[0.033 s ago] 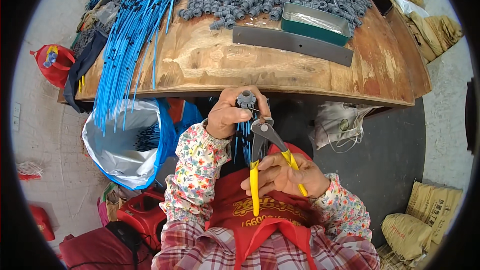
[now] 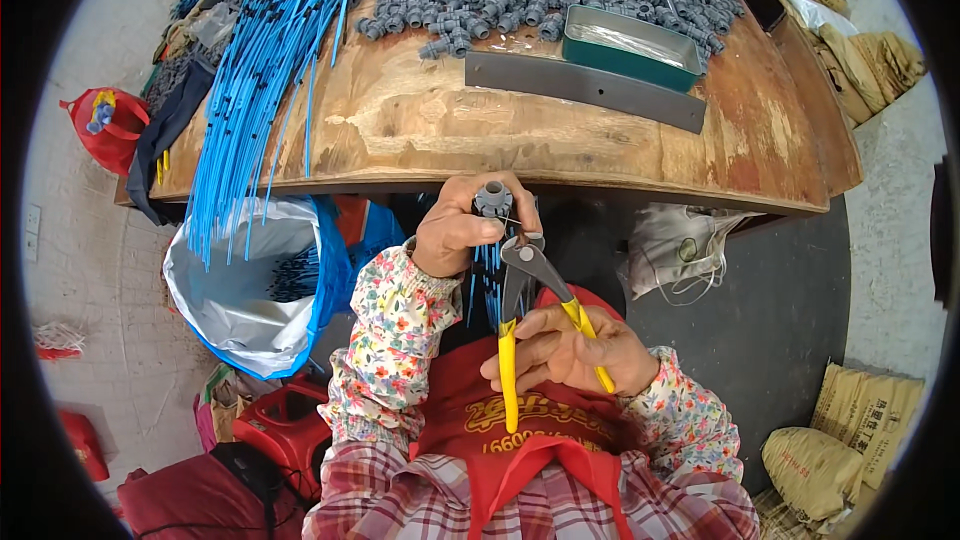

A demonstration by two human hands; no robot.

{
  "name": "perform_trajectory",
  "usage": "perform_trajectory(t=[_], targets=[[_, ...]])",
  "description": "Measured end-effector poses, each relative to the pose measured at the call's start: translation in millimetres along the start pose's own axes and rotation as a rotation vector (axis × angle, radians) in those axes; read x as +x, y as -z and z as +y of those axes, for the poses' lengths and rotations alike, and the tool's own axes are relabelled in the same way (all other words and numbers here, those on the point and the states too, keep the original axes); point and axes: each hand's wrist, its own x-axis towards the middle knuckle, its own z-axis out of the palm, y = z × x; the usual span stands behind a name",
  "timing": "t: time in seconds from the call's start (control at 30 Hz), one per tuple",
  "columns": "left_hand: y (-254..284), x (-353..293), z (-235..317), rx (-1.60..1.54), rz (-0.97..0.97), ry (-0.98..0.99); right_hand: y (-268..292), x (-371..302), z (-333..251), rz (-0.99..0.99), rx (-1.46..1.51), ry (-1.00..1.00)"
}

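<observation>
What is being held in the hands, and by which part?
The left hand holds a grey fitting around its sides, below the open end. The right hand holds pliers by the yellow handles.

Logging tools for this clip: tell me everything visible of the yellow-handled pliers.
The yellow-handled pliers have a dark grey, metal-looking head with a round pivot, and two long yellow handles whose covering looks like plastic or rubber. The handles stand spread apart in the right hand, ends toward the wearer. The head points away, just below and right of the grey fitting in the left hand. What the jaws touch cannot be made out.
</observation>
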Motion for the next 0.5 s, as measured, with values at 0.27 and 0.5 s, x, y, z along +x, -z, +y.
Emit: perform_trajectory(t=[0.27, 0.5], targets=[[-4, -2, 4, -0.078, 0.008, 0.049, -1, -2, 1, 0.036, 0.071, -0.044], [-2, -5, 7, -0.050, 0.023, 0.027, -10, -4, -1, 0.134, 0.016, -0.062]])
